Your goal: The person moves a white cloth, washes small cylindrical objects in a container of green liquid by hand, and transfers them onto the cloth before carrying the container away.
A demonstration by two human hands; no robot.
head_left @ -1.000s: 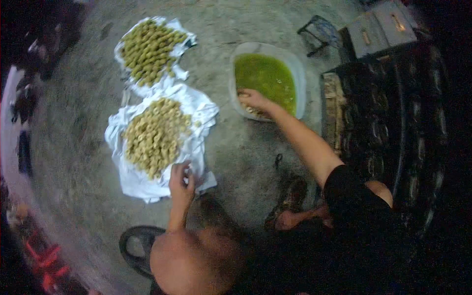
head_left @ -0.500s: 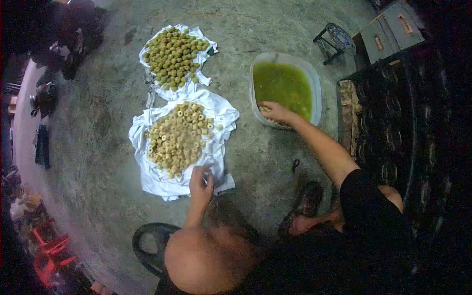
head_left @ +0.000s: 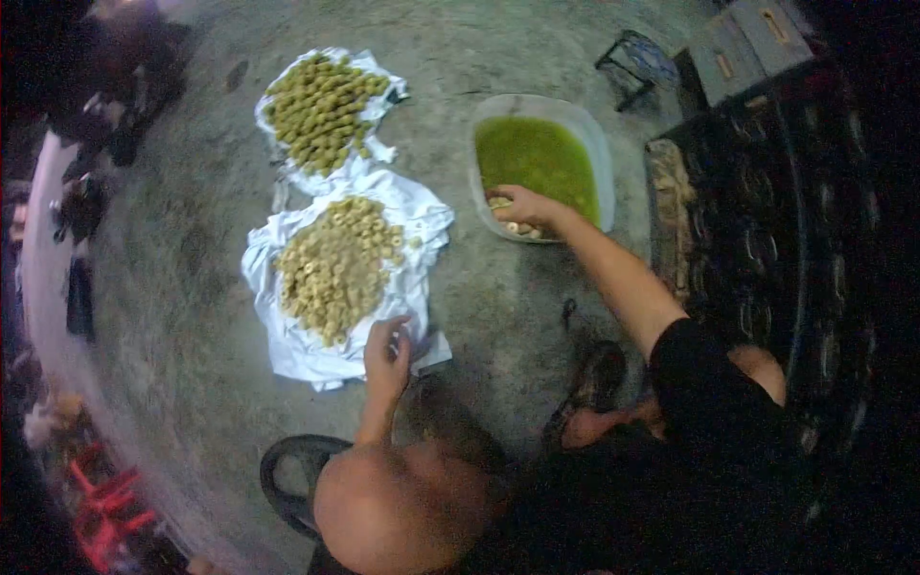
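Observation:
My right hand [head_left: 527,206] reaches into the near left corner of a clear plastic tub [head_left: 606,182] of green liquid [head_left: 537,158]. Its fingers curl over several pale ring-shaped pieces [head_left: 522,228]; more of them may lie under the hand. My left hand [head_left: 386,350], fingers loosely bent and apart, hovers at the lower right part of a white cloth [head_left: 297,350] with nothing visible in it. A heap of pale, holed pieces [head_left: 335,268] covers the middle of that cloth. Behind it, round green fruits [head_left: 326,110] are piled on another white cloth [head_left: 386,153].
A small dark stool [head_left: 637,67] stands at the back right, near grey boxes [head_left: 743,48]. Dark stacked racks [head_left: 747,220] line the right side. Red chairs [head_left: 105,503] are at lower left. My knee [head_left: 393,508] is close below my left hand.
The whole view has shifted a little, so the cloths and tub sit further left. My right hand stays at the tub's near corner, with more pale pieces showing beneath it.

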